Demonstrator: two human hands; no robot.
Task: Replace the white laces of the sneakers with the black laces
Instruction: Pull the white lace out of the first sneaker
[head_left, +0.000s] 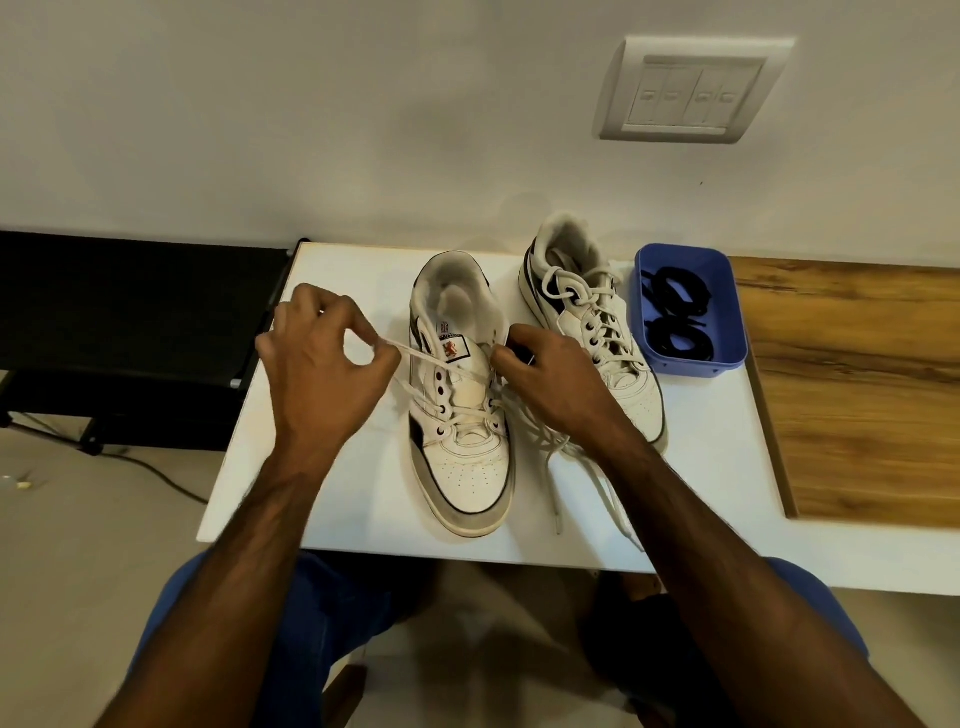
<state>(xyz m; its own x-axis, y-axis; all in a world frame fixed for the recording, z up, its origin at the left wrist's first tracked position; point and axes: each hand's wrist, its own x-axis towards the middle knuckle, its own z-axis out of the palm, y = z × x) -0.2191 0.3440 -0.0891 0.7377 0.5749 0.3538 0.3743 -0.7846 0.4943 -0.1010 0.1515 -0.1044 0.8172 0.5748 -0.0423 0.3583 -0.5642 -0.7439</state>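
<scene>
Two hands on near white leather sneaker (462, 415), toe toward body, on white counter (363, 493). Left hand (324, 358) pinching white lace (431, 358), pulled taut leftward across tongue. Right hand (545, 379) gripping right eyelet side. Coiled black laces (675, 312) far right in blue plastic tub (727, 296).

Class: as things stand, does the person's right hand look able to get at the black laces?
Probably yes: the right hand steadies the near sneaker; the black laces lie uncovered in an open blue tub.

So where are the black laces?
The black laces lie coiled in the blue tub on the white table's right side, beside the far sneaker.
</scene>
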